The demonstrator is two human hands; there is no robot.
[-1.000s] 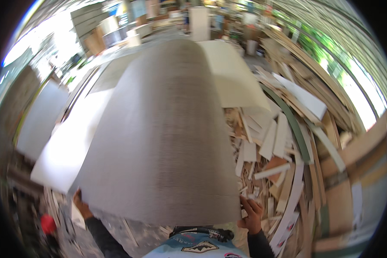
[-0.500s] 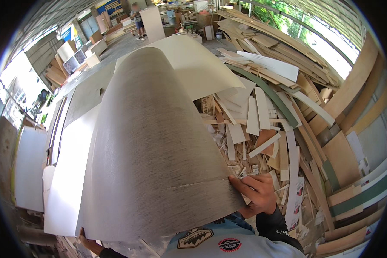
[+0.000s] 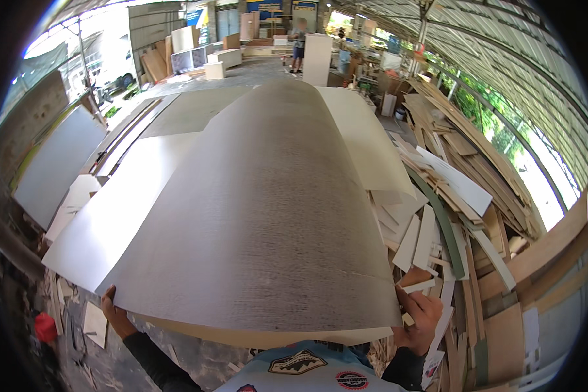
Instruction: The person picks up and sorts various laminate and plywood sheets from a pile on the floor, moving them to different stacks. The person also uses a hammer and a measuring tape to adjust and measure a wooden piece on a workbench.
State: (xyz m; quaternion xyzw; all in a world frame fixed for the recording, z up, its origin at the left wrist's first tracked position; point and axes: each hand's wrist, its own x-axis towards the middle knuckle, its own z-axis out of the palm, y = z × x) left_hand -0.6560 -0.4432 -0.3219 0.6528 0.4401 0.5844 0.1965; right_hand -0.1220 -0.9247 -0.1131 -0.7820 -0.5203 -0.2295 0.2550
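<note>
I had the big grey sheet [image 3: 255, 222] by its two near corners, in front of my body, with its middle bowed up in a long hump running away from me. My left hand [image 3: 115, 316] was pinched around the near left corner, and my right hand [image 3: 422, 320] was curled in tight on the edge at the near right corner; some of the fingers were hidden, so I cannot tell how firm either grip was. Below the grey sheet's left side lay a shiny white sheet [image 3: 124, 209], and beyond its right side showed a cream sheet [image 3: 366, 140], edge curling down, near the wood offcuts [image 3: 424, 238] and a curved green strip [image 3: 443, 222]. As I judged it, taking hold of both corners was done; the grey sheet was neither flat nor set down, so letting it go remained. How much handling was left beyond that, I couldn't tell.
</note>
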